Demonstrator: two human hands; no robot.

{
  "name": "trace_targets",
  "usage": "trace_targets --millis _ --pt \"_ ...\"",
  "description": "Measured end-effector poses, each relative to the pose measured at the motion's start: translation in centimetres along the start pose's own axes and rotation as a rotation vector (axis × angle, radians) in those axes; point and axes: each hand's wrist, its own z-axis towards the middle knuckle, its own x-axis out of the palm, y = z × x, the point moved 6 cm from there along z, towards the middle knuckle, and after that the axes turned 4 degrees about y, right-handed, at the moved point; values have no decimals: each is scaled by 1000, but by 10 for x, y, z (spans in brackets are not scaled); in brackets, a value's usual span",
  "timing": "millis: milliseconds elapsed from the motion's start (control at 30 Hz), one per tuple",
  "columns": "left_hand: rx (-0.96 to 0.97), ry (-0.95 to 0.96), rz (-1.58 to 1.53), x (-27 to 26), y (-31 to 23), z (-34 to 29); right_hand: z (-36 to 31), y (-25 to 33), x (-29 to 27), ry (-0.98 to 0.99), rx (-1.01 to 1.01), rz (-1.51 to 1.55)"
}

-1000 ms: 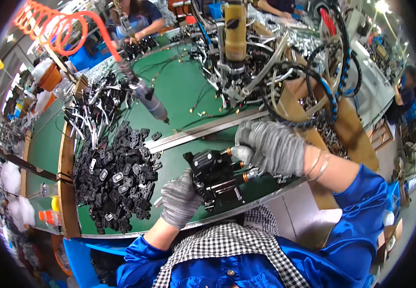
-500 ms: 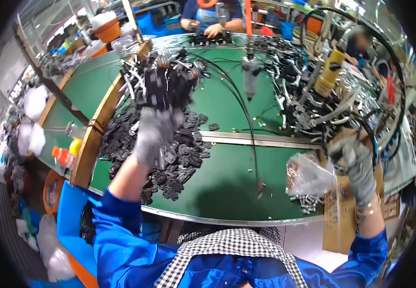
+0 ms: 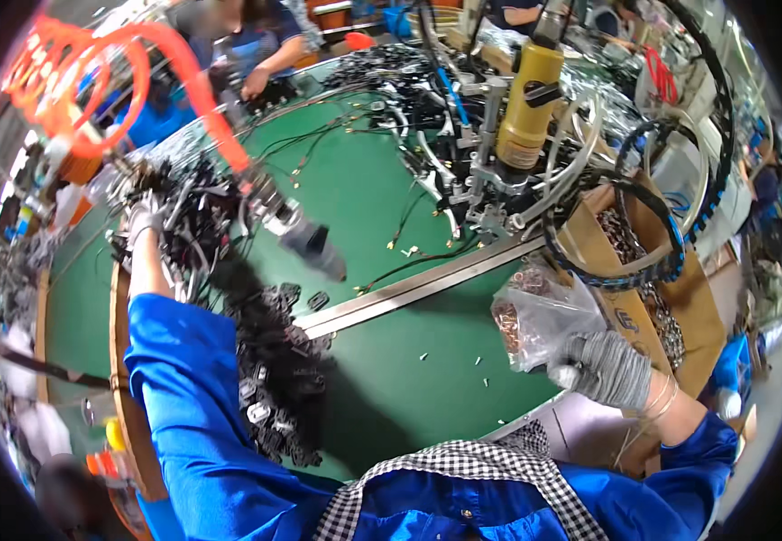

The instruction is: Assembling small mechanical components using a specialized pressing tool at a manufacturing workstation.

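My left hand (image 3: 145, 216), in a pale glove, reaches far left into a heap of black and silver lever-like parts (image 3: 197, 216). Its fingers are hidden among them. My right hand (image 3: 603, 370), in a grey knit glove, is closed at the table's right edge beside a clear plastic bag (image 3: 549, 316) of small copper-coloured pieces. What it holds, if anything, is hidden. Under and beside my left sleeve lies a pile of small black plastic parts (image 3: 283, 379). A dark-tipped hanging power driver (image 3: 305, 239) tilts over the green table (image 3: 409, 397), on an orange coiled hose (image 3: 197, 77).
A yellow cylindrical tool on a metal stand (image 3: 531, 108) rises at the back right, with looped black hoses. Open cardboard boxes (image 3: 625, 307) of small metal pieces stand at right. A metal strip (image 3: 418, 279) crosses the table. Another person's hand (image 3: 254, 83) is across the table.
My left hand has gone from above the black parts farther left into the lever heap. My right hand has come down beside the bag. The view has turned, and the driver now hangs tilted.
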Motion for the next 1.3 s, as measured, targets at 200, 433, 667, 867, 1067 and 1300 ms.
trace_targets --millis 200,433,667,867,1067,1300 --pt "-21 -225 -636 -48 -52 -28 0 -8 63 -132 103 530" --pt "884 -128 -276 -54 -379 -195 17 -34 126 -366 67 407" --pt "932 -88 -336 -42 -534 -237 -6 -58 153 -455 35 405" --pt "727 199 -316 -36 -612 -206 6 -57 141 -325 -20 517" --pt "817 256 -392 8 -693 -172 8 -63 143 -356 86 445" --pt "834 680 -629 46 -699 -179 1 -60 140 -365 154 628"
